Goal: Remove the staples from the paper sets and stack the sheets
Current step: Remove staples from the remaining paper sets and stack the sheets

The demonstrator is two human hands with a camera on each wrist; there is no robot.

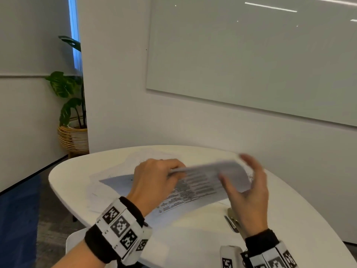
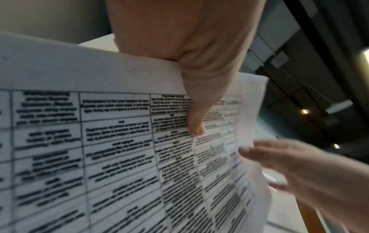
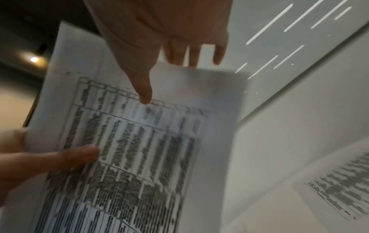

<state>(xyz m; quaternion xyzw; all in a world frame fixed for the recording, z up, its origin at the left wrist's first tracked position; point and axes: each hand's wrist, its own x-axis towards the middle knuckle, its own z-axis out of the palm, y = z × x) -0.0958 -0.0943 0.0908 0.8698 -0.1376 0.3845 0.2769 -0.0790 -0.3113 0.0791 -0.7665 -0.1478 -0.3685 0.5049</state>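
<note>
A printed paper set [image 1: 202,182] with a table of text hangs lifted above the white table [image 1: 193,240]. My left hand [image 1: 171,172] pinches its left end, thumb [image 2: 196,126] on the printed face. At the sheet's other end is my right hand [image 1: 241,176], blurred, with spread straight fingers [image 3: 189,55] behind the paper [image 3: 149,157] and the thumb [image 3: 144,94] in front. No staple is visible. A metal staple tool [image 1: 232,219] lies on the table below my right wrist.
Several loose printed sheets [image 1: 116,182] lie spread on the table under and behind the lifted set; one [image 3: 339,189] appears in the right wrist view. A wall with a whiteboard [image 1: 251,55] stands just beyond the table. A potted plant [image 1: 73,113] is at the far left.
</note>
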